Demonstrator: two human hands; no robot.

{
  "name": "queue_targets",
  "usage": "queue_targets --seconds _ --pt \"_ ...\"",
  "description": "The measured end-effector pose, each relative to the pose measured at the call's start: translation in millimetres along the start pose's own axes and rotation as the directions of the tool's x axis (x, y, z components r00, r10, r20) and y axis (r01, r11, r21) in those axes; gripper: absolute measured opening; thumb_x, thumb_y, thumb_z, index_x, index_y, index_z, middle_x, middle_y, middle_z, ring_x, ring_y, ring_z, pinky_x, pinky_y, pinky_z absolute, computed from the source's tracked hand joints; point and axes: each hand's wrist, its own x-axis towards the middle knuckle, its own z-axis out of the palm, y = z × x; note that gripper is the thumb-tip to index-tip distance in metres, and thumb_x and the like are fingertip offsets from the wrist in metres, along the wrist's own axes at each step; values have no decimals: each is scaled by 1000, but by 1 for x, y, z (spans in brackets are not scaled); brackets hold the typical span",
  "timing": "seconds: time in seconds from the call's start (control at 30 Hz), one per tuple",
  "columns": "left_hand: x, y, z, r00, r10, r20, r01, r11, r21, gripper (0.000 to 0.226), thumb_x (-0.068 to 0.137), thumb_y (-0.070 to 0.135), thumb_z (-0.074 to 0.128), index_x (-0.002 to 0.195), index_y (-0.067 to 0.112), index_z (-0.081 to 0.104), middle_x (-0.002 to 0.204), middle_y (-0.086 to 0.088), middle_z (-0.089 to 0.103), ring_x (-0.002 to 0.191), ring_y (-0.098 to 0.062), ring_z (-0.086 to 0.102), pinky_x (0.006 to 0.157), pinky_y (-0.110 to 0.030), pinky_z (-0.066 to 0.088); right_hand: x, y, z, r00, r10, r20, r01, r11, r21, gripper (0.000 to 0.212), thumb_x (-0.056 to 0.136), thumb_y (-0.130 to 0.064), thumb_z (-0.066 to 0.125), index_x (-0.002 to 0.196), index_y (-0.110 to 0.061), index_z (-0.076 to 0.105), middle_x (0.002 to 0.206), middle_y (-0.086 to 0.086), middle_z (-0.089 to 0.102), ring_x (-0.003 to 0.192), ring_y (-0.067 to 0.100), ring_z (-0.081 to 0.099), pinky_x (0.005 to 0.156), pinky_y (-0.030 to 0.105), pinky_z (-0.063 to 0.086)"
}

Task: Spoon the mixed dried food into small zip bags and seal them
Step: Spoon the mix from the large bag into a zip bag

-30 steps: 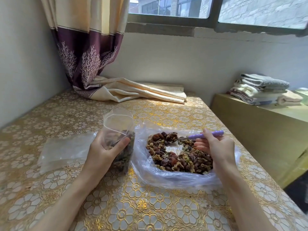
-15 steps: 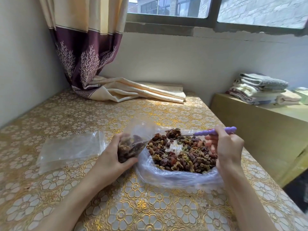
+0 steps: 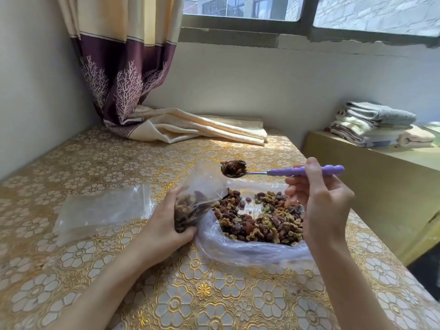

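Nearest on the patterned table (image 3: 214, 294), the left hand (image 3: 164, 225) wraps its fingers and thumb round the lower part of the small zip bag (image 3: 197, 198). The bag is partly filled with mixed dried food and tipped so that its open mouth leans right, toward the supply. That tilt seems meant to shorten the spoon's trip and to let any spill drop back into the heap, not onto the cloth.

Just right of it, touching the small bag, lies the big clear bag (image 3: 250, 251), spread open and flat so the pile of dried food (image 3: 262, 222) is easy to dig into.

The right hand (image 3: 326, 206) is curled round the purple handle of the spoon (image 3: 281, 173), pinching it between thumb and fingers. It holds the spoon level, probably to keep the heaped load from sliding off. The bowl hangs above the far edge of the pile, just beside and slightly above the small bag's mouth.

Left of the hands, a stack of spare bags (image 3: 102, 208) lies flat, within reach for the next fill.

Farther back rest the folded curtain end (image 3: 197, 127) and, at far right, folded towels (image 3: 381, 125).

Compared with half a second ago, the loaded spoon has risen clear of the pile and moved nearer the bag's mouth. The left hand's hold on the tilted bag looks unchanged.
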Motion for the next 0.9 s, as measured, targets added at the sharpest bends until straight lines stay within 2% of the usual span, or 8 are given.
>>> queue_targets --seconds 0.17,0.27,0.37,0.47,0.6,0.73,0.83,0.9 --pt "0 -1 1 1000 8 -15 -8 1000 0 76 74 15 74 130 40 28 117 4 54 103 -7 54 88 -16 36 -13 -2 10 992 -41 123 42 999 -2 34 94 -22 55 65 -13 71 59 7 67 45 16 59 44 20 47" --pt "0 0 3 998 20 -58 -21 1000 -8 72 74 22 75 132 30 34 113 7 56 100 -4 56 80 -9 38 -22 -1 18 959 -112 262 116 993 -2 28 90 -25 54 71 -24 75 66 2 72 49 18 62 48 21 50" --pt "-1 4 4 996 20 -89 -24 999 -40 64 72 30 75 122 41 36 105 19 58 94 11 56 74 -3 39 -28 0 23 913 -179 367 189 982 9 21 88 -21 54 78 -24 72 73 -3 74 53 17 64 51 20 52" --pt "-2 8 3 995 7 -102 -12 999 -48 56 71 33 75 109 49 37 99 26 56 91 23 50 71 3 38 -30 2 23 900 -174 400 176 984 33 14 88 -19 53 90 -14 66 77 -3 74 56 17 65 53 21 53" --pt "-2 8 3 993 2 -114 -7 999 -46 53 69 34 75 107 46 38 97 27 55 89 25 50 70 4 37 -24 1 18 927 -144 348 134 990 53 19 88 -20 51 92 -8 65 77 0 74 56 17 64 52 21 52" --pt "-3 7 3 990 1 -142 -7 999 -44 56 70 29 77 112 39 41 94 27 56 87 25 51 70 3 39 -11 1 8 983 -85 161 75 995 68 20 94 -15 50 85 -8 66 73 8 73 52 17 61 48 21 50" --pt "-3 6 3 984 -15 -175 6 998 -56 54 71 26 77 112 35 44 92 25 59 84 25 52 66 5 37 1 5 -3 999 -42 10 42 998 -46 25 96 -18 52 77 -12 66 63 4 69 47 16 55 43 21 45" --pt "-3 6 2 980 -28 -197 16 998 -63 51 71 27 77 108 39 44 93 24 60 83 24 52 65 4 37 7 12 -10 1000 -27 -11 25 982 -188 30 96 -23 52 72 -12 66 64 6 70 46 20 53 42 22 44"
